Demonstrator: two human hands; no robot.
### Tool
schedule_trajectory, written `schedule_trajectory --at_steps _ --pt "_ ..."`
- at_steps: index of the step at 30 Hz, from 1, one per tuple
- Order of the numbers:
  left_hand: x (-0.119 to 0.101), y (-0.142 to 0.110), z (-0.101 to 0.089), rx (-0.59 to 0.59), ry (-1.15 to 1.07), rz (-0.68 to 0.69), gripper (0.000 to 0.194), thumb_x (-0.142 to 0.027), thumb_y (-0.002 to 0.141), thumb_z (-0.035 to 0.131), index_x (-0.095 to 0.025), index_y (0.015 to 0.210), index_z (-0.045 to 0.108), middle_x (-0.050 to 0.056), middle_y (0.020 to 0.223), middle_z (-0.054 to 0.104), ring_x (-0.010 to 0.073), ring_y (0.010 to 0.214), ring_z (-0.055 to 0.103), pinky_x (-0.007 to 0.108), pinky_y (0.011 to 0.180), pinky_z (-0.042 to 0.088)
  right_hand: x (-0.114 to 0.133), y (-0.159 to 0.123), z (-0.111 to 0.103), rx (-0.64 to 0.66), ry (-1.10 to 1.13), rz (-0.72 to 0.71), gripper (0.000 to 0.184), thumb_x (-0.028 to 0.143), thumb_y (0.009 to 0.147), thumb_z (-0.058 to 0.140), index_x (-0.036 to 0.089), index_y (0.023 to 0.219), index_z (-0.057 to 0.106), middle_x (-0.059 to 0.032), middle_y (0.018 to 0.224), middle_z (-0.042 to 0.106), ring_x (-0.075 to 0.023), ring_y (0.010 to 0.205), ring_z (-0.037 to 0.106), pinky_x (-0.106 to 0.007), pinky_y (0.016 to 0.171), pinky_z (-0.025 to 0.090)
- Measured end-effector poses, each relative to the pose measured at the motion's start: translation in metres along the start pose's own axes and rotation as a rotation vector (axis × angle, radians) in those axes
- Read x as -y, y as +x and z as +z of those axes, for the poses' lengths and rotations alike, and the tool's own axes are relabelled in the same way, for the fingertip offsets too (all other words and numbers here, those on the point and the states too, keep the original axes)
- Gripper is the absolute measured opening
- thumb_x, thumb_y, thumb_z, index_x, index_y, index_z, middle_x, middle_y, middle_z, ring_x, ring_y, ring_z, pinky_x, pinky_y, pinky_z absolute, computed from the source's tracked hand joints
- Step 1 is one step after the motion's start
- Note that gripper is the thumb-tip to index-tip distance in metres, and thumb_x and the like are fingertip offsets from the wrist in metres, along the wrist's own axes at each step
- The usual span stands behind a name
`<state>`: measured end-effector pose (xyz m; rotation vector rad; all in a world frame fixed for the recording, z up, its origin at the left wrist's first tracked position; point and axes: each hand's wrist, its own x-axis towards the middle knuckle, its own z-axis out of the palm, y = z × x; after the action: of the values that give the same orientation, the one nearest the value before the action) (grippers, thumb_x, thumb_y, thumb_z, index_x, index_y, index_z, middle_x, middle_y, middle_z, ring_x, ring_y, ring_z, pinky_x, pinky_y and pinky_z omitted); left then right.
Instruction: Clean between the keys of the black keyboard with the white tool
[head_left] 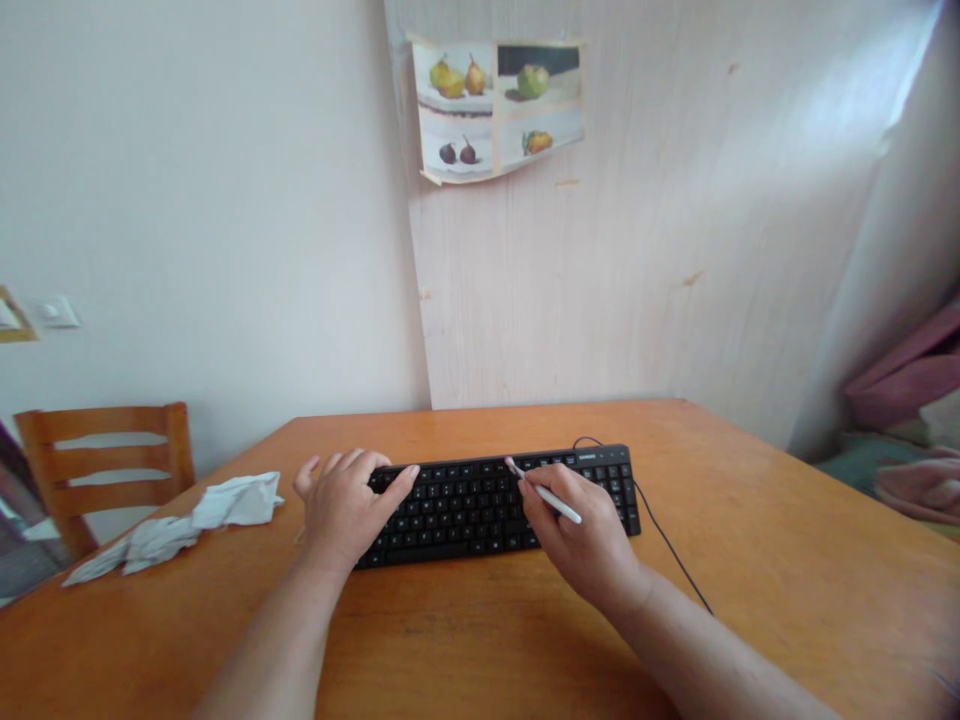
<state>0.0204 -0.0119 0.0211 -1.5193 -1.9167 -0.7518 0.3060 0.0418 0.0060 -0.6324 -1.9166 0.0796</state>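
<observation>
While the L hand (349, 512) rests on the left end of the black keyboard (450, 512), fingers loosely spread, firmness unclear, the R hand (589, 540) pinches a slim white tool (561, 504) (prob. a brush) btwn thumb + fingers, tip at the top key row. Kb lies on the wooden table (450, 640) in front of the person. Step in hand: prob. fine work btwn keys. Next move likely calls for light R grip, short strokes, kb kept steady w/ L.
</observation>
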Motion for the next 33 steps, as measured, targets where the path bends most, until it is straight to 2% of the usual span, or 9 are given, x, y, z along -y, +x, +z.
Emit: schedule_trajectory --at_steps 3,7,10,14,18,21,23,28,33 --pt "0.000 0.000 -0.001 0.001 -0.001 -0.002 0.039 -0.064 0.087 0.055 -0.027 0.081 0.067 0.003 0.088 0.074 0.0272 0.096 0.063 0.051 0.106 0.024 0.002 -0.001 -0.002 0.000 -0.005 0.004 0.014 0.021 0.097 0.054 0.021 0.083 0.057 -0.0001 0.067 0.061 -0.0140 0.061 0.057 -0.027 0.059 0.042" --pt "0.000 0.001 -0.001 -0.006 -0.005 0.000 0.038 -0.063 0.087 0.056 -0.027 0.081 0.067 0.003 0.088 0.074 0.0273 0.095 0.063 0.051 0.107 0.024 0.001 -0.001 -0.002 -0.063 0.057 -0.018 0.005 0.020 0.096 0.055 0.021 0.094 0.060 -0.0022 0.077 0.066 -0.0151 0.069 0.061 -0.028 0.066 0.046" --pt "0.000 0.000 -0.001 -0.006 -0.004 0.006 0.038 -0.064 0.087 0.056 -0.027 0.082 0.067 0.003 0.089 0.074 0.0272 0.095 0.063 0.051 0.106 0.024 0.001 0.000 -0.002 -0.032 0.049 -0.007 0.005 0.020 0.097 0.055 0.021 0.097 0.060 -0.0027 0.080 0.067 -0.0158 0.072 0.063 -0.028 0.067 0.046" --pt "0.000 0.000 -0.001 -0.010 -0.006 0.005 0.039 -0.064 0.087 0.055 -0.027 0.081 0.067 0.003 0.088 0.074 0.0273 0.094 0.063 0.051 0.106 0.024 0.003 0.001 -0.003 0.010 0.009 0.012 0.013 0.021 0.097 0.054 0.022 0.083 0.056 0.0009 0.067 0.060 -0.0139 0.059 0.056 -0.027 0.058 0.040" --pt "0.001 0.000 0.000 -0.011 -0.008 0.007 0.038 -0.064 0.087 0.055 -0.028 0.081 0.067 0.002 0.088 0.074 0.0273 0.095 0.063 0.051 0.107 0.023 0.003 0.001 -0.003 -0.017 0.049 -0.007 0.007 0.020 0.096 0.054 0.022 0.093 0.060 -0.0021 0.077 0.066 -0.0158 0.070 0.061 -0.028 0.066 0.046" --pt "0.001 0.000 0.000 -0.005 -0.011 0.007 0.038 -0.064 0.087 0.055 -0.028 0.081 0.066 0.002 0.089 0.074 0.0271 0.095 0.063 0.052 0.107 0.023 0.002 0.000 -0.005 0.019 0.040 0.009 0.010 0.020 0.096 0.054 0.022 0.088 0.060 -0.0014 0.074 0.065 -0.0154 0.067 0.061 -0.027 0.064 0.045" --pt "0.001 0.000 -0.001 -0.002 -0.014 0.005 0.038 -0.064 0.087 0.056 -0.028 0.081 0.066 0.003 0.088 0.075 0.0271 0.095 0.063 0.052 0.107 0.024 0.001 0.001 -0.008 -0.019 0.033 0.019 0.012 0.020 0.095 0.055 0.022 0.084 0.058 -0.0003 0.070 0.063 -0.0144 0.063 0.059 -0.027 0.061 0.044" --pt "0.002 0.000 0.000 -0.002 -0.011 0.005 0.038 -0.063 0.086 0.055 -0.028 0.081 0.067 0.004 0.089 0.075 0.0288 0.096 0.063 0.053 0.107 0.024 -0.002 0.004 -0.013 -0.183 0.001 0.040 0.005 0.022 0.095 0.056 0.022 0.091 0.059 -0.0008 0.072 0.064 -0.0145 0.062 0.060 -0.027 0.061 0.047" --pt "0.002 0.000 0.001 -0.009 -0.010 0.010 0.038 -0.063 0.086 0.056 -0.027 0.081 0.067 0.003 0.089 0.074 0.0292 0.096 0.063 0.054 0.107 0.024 -0.006 0.004 -0.010 -0.153 0.010 0.023 0.005 0.021 0.096 0.056 0.022 0.094 0.060 -0.0020 0.076 0.066 -0.0149 0.066 0.062 -0.027 0.063 0.047"
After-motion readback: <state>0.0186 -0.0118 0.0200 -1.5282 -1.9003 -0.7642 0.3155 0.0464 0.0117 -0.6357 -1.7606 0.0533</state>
